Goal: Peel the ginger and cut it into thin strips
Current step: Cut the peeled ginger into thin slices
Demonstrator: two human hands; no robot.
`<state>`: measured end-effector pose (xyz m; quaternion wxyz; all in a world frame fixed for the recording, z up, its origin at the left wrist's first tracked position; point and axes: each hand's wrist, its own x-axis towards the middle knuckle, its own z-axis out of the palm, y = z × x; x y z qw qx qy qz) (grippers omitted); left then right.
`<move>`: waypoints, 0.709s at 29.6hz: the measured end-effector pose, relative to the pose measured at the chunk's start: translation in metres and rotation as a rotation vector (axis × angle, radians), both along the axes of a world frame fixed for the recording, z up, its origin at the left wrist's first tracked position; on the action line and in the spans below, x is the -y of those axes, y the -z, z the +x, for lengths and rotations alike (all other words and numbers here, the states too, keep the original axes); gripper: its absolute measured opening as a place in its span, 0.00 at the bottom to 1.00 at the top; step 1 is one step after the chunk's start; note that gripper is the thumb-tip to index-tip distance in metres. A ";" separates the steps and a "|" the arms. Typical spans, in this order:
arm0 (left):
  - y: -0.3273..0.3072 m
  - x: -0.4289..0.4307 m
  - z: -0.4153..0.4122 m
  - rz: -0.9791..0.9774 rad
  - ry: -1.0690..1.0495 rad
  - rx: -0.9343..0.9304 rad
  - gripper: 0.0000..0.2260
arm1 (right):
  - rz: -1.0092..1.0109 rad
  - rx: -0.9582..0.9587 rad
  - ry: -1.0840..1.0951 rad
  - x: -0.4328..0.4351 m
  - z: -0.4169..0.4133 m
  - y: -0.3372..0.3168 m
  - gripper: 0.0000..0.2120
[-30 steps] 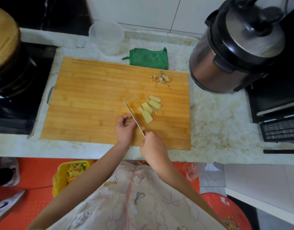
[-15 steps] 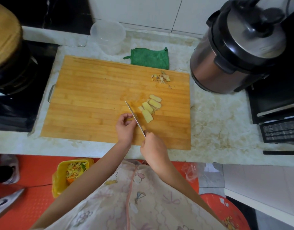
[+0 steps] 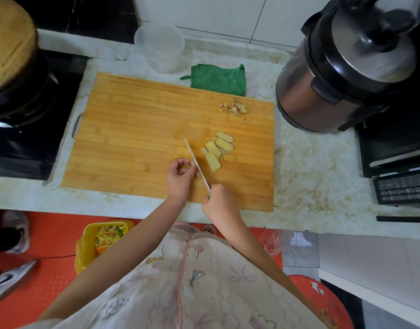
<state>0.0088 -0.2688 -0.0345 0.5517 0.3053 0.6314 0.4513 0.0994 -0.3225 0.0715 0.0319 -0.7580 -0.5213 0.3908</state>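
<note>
One bench [image 3: 311, 186] carries the board [image 3: 137, 138] and a cooker [image 3: 334, 79] cut off by the frame; the panel [image 3: 403, 188] lettering at far right is too blurred to read. The right hand [image 3: 219, 203] grips the knife [image 3: 196, 160], its handle nearly hidden. The left hand [image 3: 180, 179] pinches a mostly hidden ginger stub [image 3: 192, 162] against the blade, with slices [image 3: 213, 161] just right of it.

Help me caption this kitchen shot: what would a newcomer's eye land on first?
Two hands near the front edge of the bamboo cutting board: the right hand grips a knife whose blade meets a small ginger piece pinched by the left hand. Pale ginger slices lie just right of the blade, peel scraps near the board's far right corner.
</note>
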 end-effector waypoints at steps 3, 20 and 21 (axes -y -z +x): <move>-0.002 0.000 0.000 0.011 0.011 0.006 0.07 | 0.018 0.024 0.019 -0.001 -0.004 0.005 0.09; 0.007 -0.004 -0.004 0.011 0.056 0.004 0.09 | 0.031 -0.049 0.077 -0.018 -0.003 0.017 0.09; 0.008 -0.003 -0.005 0.010 0.058 0.014 0.08 | 0.036 -0.046 0.068 -0.017 -0.003 0.017 0.09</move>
